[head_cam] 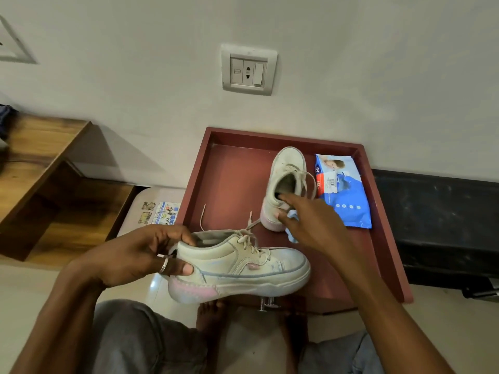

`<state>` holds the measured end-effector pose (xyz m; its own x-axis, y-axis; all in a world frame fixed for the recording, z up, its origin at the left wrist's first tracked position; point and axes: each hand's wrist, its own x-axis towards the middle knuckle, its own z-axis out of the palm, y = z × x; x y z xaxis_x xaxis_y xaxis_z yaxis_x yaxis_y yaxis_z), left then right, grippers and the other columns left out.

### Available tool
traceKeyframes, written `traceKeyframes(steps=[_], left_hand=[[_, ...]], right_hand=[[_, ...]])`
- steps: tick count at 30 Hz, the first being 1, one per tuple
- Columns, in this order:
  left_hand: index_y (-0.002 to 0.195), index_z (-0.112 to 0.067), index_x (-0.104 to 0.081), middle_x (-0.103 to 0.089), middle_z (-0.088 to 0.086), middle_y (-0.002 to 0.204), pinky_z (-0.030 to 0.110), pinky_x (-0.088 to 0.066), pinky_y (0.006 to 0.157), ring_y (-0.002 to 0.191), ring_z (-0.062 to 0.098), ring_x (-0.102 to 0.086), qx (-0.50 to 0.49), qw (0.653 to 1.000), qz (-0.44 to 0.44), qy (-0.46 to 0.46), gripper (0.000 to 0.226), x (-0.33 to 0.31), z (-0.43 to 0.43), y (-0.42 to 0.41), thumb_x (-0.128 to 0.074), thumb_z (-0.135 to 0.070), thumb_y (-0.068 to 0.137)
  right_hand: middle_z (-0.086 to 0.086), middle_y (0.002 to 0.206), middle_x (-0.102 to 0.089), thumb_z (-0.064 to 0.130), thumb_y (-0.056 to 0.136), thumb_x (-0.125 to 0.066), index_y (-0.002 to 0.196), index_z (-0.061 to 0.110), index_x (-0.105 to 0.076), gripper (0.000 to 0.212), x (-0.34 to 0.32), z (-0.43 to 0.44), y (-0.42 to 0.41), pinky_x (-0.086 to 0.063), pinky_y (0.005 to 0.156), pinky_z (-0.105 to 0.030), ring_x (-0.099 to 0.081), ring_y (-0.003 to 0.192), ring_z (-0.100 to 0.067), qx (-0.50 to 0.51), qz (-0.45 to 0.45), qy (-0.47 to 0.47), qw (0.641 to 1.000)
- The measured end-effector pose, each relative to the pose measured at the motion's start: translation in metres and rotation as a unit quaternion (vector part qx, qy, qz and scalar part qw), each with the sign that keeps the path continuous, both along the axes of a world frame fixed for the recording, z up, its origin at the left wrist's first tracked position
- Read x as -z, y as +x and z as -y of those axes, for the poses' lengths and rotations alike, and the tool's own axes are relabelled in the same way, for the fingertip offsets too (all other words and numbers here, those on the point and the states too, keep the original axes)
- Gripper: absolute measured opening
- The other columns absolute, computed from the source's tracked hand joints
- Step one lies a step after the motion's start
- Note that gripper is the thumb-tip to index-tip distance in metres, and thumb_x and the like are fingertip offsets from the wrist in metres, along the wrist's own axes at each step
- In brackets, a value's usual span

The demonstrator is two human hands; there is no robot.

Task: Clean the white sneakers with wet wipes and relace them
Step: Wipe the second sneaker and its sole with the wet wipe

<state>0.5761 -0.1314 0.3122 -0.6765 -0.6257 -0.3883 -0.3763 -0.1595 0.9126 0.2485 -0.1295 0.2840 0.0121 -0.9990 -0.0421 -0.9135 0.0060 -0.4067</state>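
Note:
My left hand (147, 256) grips the heel of a white sneaker (243, 268) with a pink heel patch, holding it sideways over the front edge of the red-brown drawer (229, 168), toe to the right. Its laces hang loose. A second white sneaker (286, 168) stands in the drawer, toe toward the wall. My right hand (313, 220) reaches to its heel, fingertips at the shoe's opening, with a crumpled pale-blue wet wipe (293, 233) tucked under the fingers. A blue wet-wipe pack (343, 190) lies to the right of that sneaker.
The drawer stands against a white wall with a socket plate (248, 70). A wooden shelf unit (48, 184) is at the left, a black bench (442, 228) at the right. Stickers (159, 213) show on the pale surface left of the drawer. My knees are below.

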Motion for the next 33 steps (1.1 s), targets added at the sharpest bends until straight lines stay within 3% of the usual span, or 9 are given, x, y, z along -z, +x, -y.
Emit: traceKeyframes(steps=[6, 10, 13, 18, 20, 22, 26, 30, 33], left_hand=[[0.096, -0.019, -0.072, -0.071, 0.009, 0.107, 0.049, -0.06, 0.083, 0.105, 0.029, -0.069, -0.03, 0.999, 0.005, 0.017, 0.015, 0.008, 0.001, -0.006, -0.073, -0.008, 0.085], [0.109, -0.018, -0.067, -0.067, 0.007, 0.116, 0.056, -0.058, 0.09, 0.112, 0.029, -0.065, -0.085, 0.996, -0.019, -0.014, 0.026, 0.01, 0.004, -0.016, -0.075, -0.019, 0.085], [0.113, -0.017, -0.064, -0.068, 0.001, 0.115, 0.045, -0.059, 0.092, 0.113, 0.021, -0.066, -0.119, 0.991, -0.035, -0.039, 0.028, 0.006, 0.004, -0.033, -0.072, -0.022, 0.087], [0.112, -0.02, -0.059, -0.07, -0.013, 0.108, 0.03, -0.061, 0.078, 0.101, 0.007, -0.069, -0.153, 0.985, -0.027, -0.081, 0.029, 0.005, -0.004, -0.063, -0.065, -0.032, 0.087], [0.11, -0.024, -0.06, -0.071, -0.012, 0.101, 0.024, -0.056, 0.066, 0.085, 0.004, -0.068, -0.175, 0.98, -0.032, -0.087, 0.023, 0.008, -0.007, -0.072, -0.062, -0.037, 0.091], [0.11, -0.025, -0.06, -0.07, -0.012, 0.092, 0.02, -0.049, 0.057, 0.069, -0.002, -0.061, -0.186, 0.979, -0.04, -0.079, 0.019, 0.009, -0.007, -0.08, -0.058, -0.037, 0.095], [0.104, -0.033, -0.063, -0.071, -0.019, 0.094, 0.019, -0.053, 0.061, 0.08, -0.005, -0.066, -0.204, 0.975, -0.041, -0.075, 0.012, 0.01, -0.005, -0.091, -0.055, -0.04, 0.098], [0.096, -0.041, -0.064, -0.072, -0.013, 0.098, 0.043, -0.062, 0.076, 0.094, 0.011, -0.071, -0.236, 0.97, -0.033, -0.049, 0.015, 0.01, -0.002, -0.098, -0.051, -0.049, 0.098], [0.091, -0.042, -0.066, -0.073, -0.016, 0.09, 0.038, -0.061, 0.071, 0.084, 0.006, -0.072, -0.253, 0.966, -0.033, -0.038, 0.024, 0.007, -0.003, -0.102, -0.045, -0.048, 0.101]], right_hand=[[0.018, 0.056, -0.065, 0.02, 0.097, -0.057, 0.147, 0.036, -0.038, 0.056, 0.007, 0.011, 0.017, -0.047, 0.073, -0.013, -0.064, 0.07, 0.007, -0.09, 0.142, -0.017, 0.986], [0.012, 0.061, -0.067, 0.04, 0.097, -0.055, 0.1, 0.024, -0.063, 0.018, -0.01, 0.005, 0.008, -0.047, 0.069, -0.013, -0.065, 0.074, 0.004, 0.079, 0.183, -0.095, 0.975], [0.004, 0.063, -0.067, 0.056, 0.096, -0.048, 0.081, 0.014, -0.065, 0.048, -0.017, -0.003, -0.001, -0.053, 0.064, -0.029, -0.064, 0.065, -0.008, 0.21, 0.259, -0.051, 0.942], [0.003, 0.059, -0.054, 0.052, 0.097, -0.047, 0.076, 0.015, -0.058, 0.044, -0.032, -0.023, 0.0, -0.032, 0.043, -0.015, -0.039, 0.05, -0.005, 0.293, 0.619, 0.085, 0.724], [-0.001, 0.072, -0.059, 0.046, 0.096, -0.047, 0.094, 0.011, -0.058, 0.037, -0.038, -0.032, 0.003, -0.042, 0.055, -0.02, -0.049, 0.057, -0.008, 0.256, 0.728, 0.093, 0.63], [-0.011, 0.097, -0.07, 0.046, 0.096, -0.045, 0.114, 0.003, -0.061, 0.05, -0.045, -0.041, 0.008, -0.051, 0.077, -0.029, -0.066, 0.08, -0.016, 0.228, 0.763, 0.095, 0.597], [-0.012, 0.107, -0.074, 0.031, 0.101, -0.043, 0.099, 0.009, -0.075, 0.039, -0.06, -0.053, 0.027, -0.05, 0.097, -0.036, -0.067, 0.104, -0.02, 0.204, 0.742, 0.025, 0.638], [0.006, 0.115, -0.059, 0.009, 0.097, -0.052, 0.112, 0.026, -0.072, 0.031, -0.036, -0.054, 0.054, -0.048, 0.092, -0.017, -0.057, 0.105, 0.002, 0.143, 0.354, -0.128, 0.915], [0.0, 0.112, -0.059, 0.005, 0.094, -0.054, 0.118, 0.01, -0.069, 0.029, -0.016, -0.049, 0.059, -0.052, 0.083, -0.022, -0.057, 0.1, -0.006, 0.052, 0.199, -0.228, 0.952]])
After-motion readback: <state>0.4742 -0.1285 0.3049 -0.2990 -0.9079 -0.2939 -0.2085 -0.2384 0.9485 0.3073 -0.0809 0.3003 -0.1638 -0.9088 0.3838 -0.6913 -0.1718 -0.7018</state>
